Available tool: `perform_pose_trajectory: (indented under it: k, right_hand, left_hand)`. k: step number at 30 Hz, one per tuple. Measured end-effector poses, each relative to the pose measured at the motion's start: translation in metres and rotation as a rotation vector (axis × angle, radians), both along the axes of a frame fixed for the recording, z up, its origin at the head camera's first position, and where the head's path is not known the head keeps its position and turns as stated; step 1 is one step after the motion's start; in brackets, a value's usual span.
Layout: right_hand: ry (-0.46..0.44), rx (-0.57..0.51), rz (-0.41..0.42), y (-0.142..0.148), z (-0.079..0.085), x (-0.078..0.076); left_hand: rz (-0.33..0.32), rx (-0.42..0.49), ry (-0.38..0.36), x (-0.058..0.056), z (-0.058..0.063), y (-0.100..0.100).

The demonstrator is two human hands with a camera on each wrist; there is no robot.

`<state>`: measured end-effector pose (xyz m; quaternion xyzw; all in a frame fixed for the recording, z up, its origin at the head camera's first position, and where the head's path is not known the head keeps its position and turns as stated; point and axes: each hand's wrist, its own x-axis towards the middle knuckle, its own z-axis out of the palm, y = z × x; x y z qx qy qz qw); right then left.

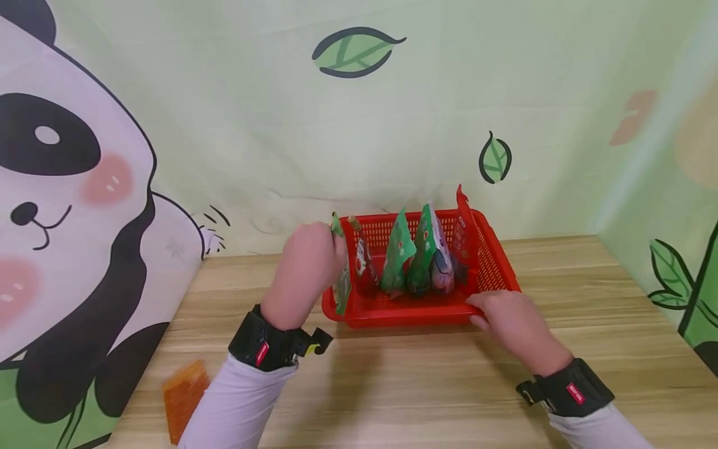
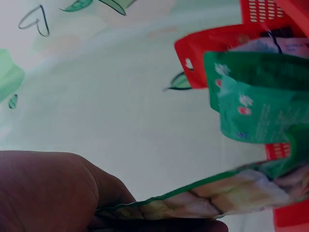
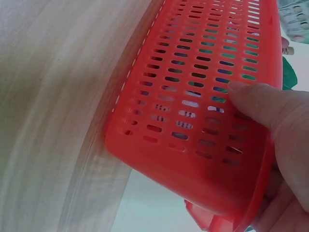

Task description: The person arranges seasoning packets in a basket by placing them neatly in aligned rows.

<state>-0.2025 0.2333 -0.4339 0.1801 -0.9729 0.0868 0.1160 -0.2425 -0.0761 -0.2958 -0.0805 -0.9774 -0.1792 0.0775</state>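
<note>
Right hand point(image 1: 507, 318) grips basket point(image 1: 493, 265) front rim on table point(image 1: 426, 380). Left hand point(image 1: 305, 271) pinches green packet point(image 1: 340, 274) at basket's left end. Step: slotting packet in; next likely lower, then release.

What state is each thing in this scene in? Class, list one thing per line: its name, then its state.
Red basket: on the table, holding upright snack packets.
Green packet: pinched by the left hand at the basket's left end.
Right hand: gripping the basket's near right corner.
Orange packet: lying flat on the wooden table.
</note>
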Motion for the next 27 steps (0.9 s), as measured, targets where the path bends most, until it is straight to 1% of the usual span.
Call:
perform_pose_trajectory:
  k: [2, 5, 6, 8, 9, 12, 16, 19, 22, 24, 27]
  right_hand:
    - [0.011, 0.002, 0.006, 0.001, -0.002, -0.001]
    - [0.026, 0.003, 0.016, 0.002, -0.004, -0.001]
    - [0.029, 0.001, 0.017, 0.003, -0.005, -0.001]
    - [0.032, -0.004, 0.016, 0.003, -0.006, -0.001]
    - [0.031, -0.008, 0.014, 0.003, -0.007, -0.001]
    - [0.031, -0.017, 0.007, 0.004, -0.008, -0.001]
    - [0.025, -0.024, -0.004, 0.005, -0.008, 0.000]
    - [0.029, -0.031, -0.009, 0.005, -0.009, 0.000]
    - [0.042, -0.036, -0.005, 0.005, -0.010, 0.000]
    - [0.050, -0.037, -0.003, 0.005, -0.011, -0.001]
    - [0.052, -0.034, -0.003, 0.005, -0.012, -0.001]
  left_hand:
    - [0.013, -0.011, -0.058, -0.013, -0.001, 0.000]
    - [0.049, -0.026, -0.177, -0.031, -0.005, 0.002]
    - [0.055, -0.035, -0.203, -0.037, -0.007, 0.002]
    - [0.064, -0.049, -0.234, -0.048, -0.013, 0.003]
    - [0.067, -0.049, -0.242, -0.053, -0.016, 0.003]
    - [0.062, -0.046, -0.235, -0.067, -0.029, 0.003]
    - [0.078, 0.006, -0.265, -0.084, -0.042, 0.004]
    - [0.087, 0.034, -0.285, -0.095, -0.048, 0.005]
    - [0.086, 0.044, -0.279, -0.104, -0.051, 0.006]
    - [0.090, 0.050, -0.271, -0.108, -0.053, 0.007]
    - [0.109, 0.062, -0.256, -0.112, -0.056, 0.008]
